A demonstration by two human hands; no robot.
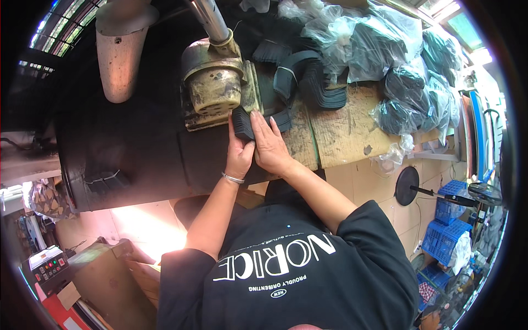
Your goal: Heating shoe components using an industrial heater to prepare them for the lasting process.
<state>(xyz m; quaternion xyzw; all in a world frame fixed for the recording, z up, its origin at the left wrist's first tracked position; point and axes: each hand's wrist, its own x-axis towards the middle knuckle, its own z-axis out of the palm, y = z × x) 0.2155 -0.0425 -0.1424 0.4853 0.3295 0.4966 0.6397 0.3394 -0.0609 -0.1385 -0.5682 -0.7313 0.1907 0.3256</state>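
Note:
A small stack of thin black pieces (242, 123) stands between my two hands, just in front of the worn cream-coloured machine head (213, 91). My left hand (239, 157) grips it from the left, thumb side toward the stack. Against its right side my right hand (269, 146) presses with long, straightened fingers, and the heels of both hands nearly meet. More black pieces (283, 120) lie beyond my right fingertips. Farther back to the right are a banded black bundle (285, 82) and a curved row of black pieces (322, 91).
Clear plastic bags of dark pieces (404, 91) crowd the back right of the worn brown tabletop (344, 135). A ribbed lamp-like cylinder (121, 60) hangs at upper left. Another banded black bundle (104, 180) lies left. Blue crates (445, 239) and a cardboard box (110, 280) flank me.

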